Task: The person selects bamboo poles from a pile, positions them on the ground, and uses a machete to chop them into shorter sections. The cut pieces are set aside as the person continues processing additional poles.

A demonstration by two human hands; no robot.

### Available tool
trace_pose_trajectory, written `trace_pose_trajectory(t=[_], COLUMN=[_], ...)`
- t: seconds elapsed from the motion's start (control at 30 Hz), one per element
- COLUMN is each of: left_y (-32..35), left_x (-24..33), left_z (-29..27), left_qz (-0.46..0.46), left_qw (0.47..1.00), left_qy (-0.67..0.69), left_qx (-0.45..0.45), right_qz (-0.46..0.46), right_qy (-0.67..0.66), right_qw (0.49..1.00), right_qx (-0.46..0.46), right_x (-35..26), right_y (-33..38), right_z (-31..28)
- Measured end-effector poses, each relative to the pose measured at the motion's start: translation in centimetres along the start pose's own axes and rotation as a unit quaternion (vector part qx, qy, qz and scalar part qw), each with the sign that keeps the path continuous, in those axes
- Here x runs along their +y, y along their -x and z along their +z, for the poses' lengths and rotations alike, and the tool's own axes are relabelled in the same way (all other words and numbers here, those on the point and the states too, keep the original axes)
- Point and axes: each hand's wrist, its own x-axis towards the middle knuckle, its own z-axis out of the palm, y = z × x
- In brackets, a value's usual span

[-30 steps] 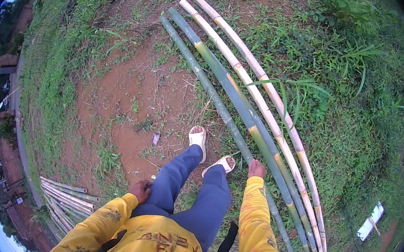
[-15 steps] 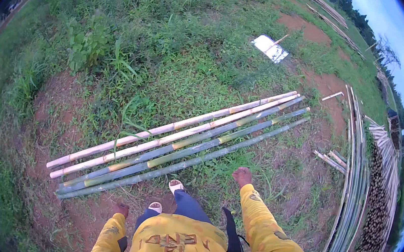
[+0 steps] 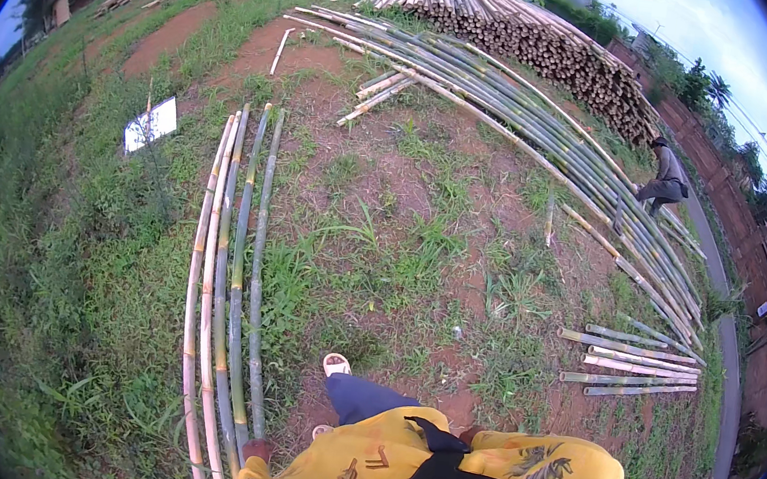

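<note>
- Lying roughly parallel on grass (image 3: pixel 136 249) at left: five bamboo poles (image 3: pixel 222 278), two pale, three green.
- By the rightmost pole's near end: left hand (image 3: pixel 257 449); contact and grip impossible to tell.
- Barely showing by the yellow sleeve (image 3: pixel 542 466): right hand (image 3: pixel 470 434), grip likewise unclear.
- Apparently a positioning step alongside; for any lift, needing a low bend and firm hold.
- Farther off: longer bamboo row (image 3: pixel 522 121), bent-over co-worker (image 3: pixel 666 182).

Left hand (image 3: pixel 257 450) is right down by five bamboo poles (image 3: pixel 223 259) in the grass, can't tell if it's gripping. Right hand (image 3: pixel 472 435) is mostly hidden by the yellow top (image 3: pixel 377 461). Further out, someone (image 3: pixel 665 177)'s leaning beside a long row of greenish poles (image 3: pixel 529 128).
</note>
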Motion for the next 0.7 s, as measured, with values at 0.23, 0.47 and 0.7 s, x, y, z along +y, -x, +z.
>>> trace_pose_trajectory(t=[0.23,0.47,0.7], left_y=[-1.4,-3.4,-6.3], left_x=[3.2,9.9,17.4], left_z=[5.6,11.7,19.1], left_qz=[0.168,0.139,0.192], left_qw=[0.721,0.653,0.576], left_qy=[-0.643,-0.710,-0.758], left_qx=[-0.197,-0.225,-0.238], right_qz=[-0.081,-0.040,-0.096], right_qy=[-0.624,-0.905,-0.762], right_qw=[0.772,0.422,0.638], right_qx=[0.090,-0.039,0.058], right_x=[-5.1,0.9,6.9], right_y=[2.4,-0.5,-3.6], right_z=[-4.0,-8.3,-8.3])
